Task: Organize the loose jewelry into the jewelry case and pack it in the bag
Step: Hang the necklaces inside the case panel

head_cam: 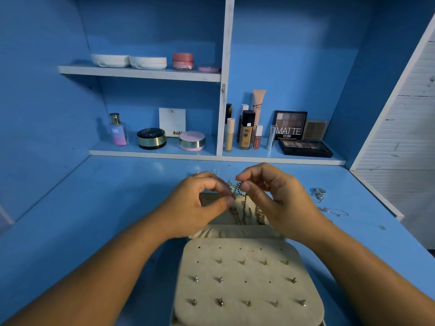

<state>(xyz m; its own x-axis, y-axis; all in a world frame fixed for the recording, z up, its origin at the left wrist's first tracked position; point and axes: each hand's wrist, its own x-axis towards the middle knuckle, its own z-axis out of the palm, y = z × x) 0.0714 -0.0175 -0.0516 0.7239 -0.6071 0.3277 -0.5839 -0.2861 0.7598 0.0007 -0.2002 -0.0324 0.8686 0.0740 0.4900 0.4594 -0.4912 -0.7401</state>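
Cream velvet is lining the open case (pixel 235 230), which is lying on the blue surface (pixel 94 208) with its stud-filled panel (pixel 247 267) folded toward the person, leaving the far compartment free for long pieces. Just above that compartment the left hand (pixel 200 203) is pinching one end of a dark beaded chain (pixel 243 196) and the right hand (pixel 270 198) is pinching it slightly higher, probably to keep it hanging straight and untangled while going in. Loose rings (pixel 320 192) and a silver necklace (pixel 334 211) are waiting on the surface to the right, hoops (pixel 213 171) are lying behind the left hand, and no bag is showing.
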